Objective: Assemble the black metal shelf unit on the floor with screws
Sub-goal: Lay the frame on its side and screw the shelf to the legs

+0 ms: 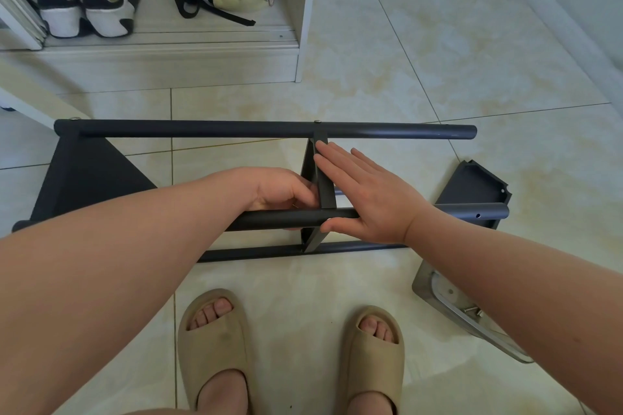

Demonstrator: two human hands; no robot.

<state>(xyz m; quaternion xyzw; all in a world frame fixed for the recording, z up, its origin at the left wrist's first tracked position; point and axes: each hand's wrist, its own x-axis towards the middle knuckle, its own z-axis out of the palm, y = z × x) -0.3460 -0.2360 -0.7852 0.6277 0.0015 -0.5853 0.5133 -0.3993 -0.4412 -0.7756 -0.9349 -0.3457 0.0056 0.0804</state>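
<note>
The black shelf unit point(101, 185) lies on its side on the tiled floor point(421, 54), with the middle panel point(324, 190) standing on edge as the reference point. Beyond the middle panel, the far tube point(236, 130) runs left to right, and a screw head point(317, 122) sits on it directly above the panel's far end. The near tube point(286, 217) crosses the panel's near end, and a lower tube point(357, 247) lies just nearer than that. Left of the middle panel, the left hand point(283, 190) has its fingers curled round the near tube, knuckles close against the panel. Right of the middle panel, the right hand point(367, 194) is flat: straight fingers point(332, 157) press on the panel's right face and the thumb rests on the near tube. Well left of the middle panel, an end panel point(84, 175) is joined to the far tube. Well right of it, a loose panel point(472, 184) lies on the floor behind the near tube's end. Right of and nearer than the middle panel, a metal tray point(425, 283) holds screws point(472, 309). Nearer than the panel, two feet in beige slippers point(215, 344) stand on the floor
</note>
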